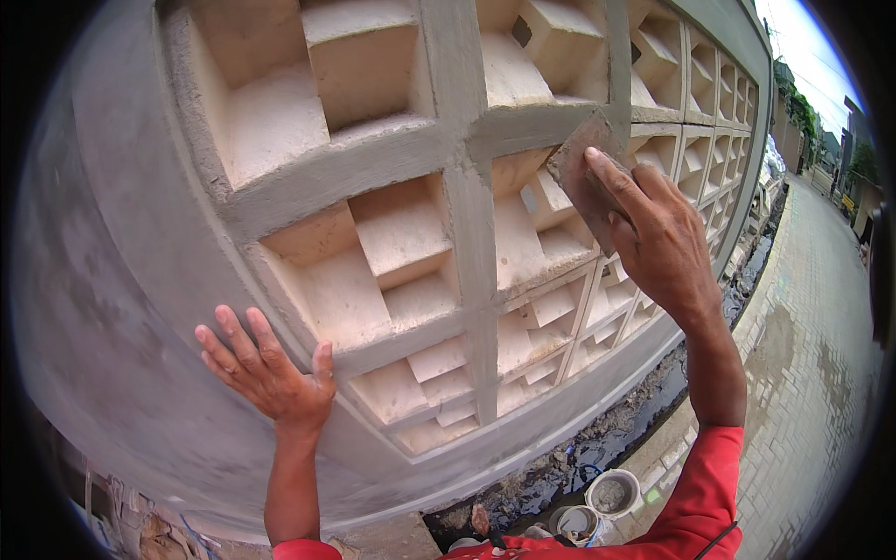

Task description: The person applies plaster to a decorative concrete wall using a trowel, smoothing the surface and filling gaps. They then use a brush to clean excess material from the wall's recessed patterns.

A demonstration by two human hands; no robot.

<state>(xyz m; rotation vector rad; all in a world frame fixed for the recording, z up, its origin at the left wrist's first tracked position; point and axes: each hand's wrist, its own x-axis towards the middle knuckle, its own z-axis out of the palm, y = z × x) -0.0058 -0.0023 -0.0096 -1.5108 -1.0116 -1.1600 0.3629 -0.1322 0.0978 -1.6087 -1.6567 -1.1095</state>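
A grey plastered wall (112,280) fills most of the view, its face broken by a grid of recessed square blocks (392,243) with pale stepped insets, framed by cement ribs (467,187) that cross just left of the right hand. The wall runs off to the right beside a paved path (812,373), with a dark wet trench (597,448) along its foot. The person's red sleeves (700,495) come in from the lower edge. The left hand (266,373) lies flat on the plaster at the lower left corner of the grid, fingers spread apart, holding nothing. The right hand (658,238) is raised to the rib crossing, its grip closed on a small flat trowel (583,168), the index finger stretched along the blade, which is pressed against the rib. Below, near the trench, stand two small buckets (611,490), one holding grey mortar, well apart from both hands.
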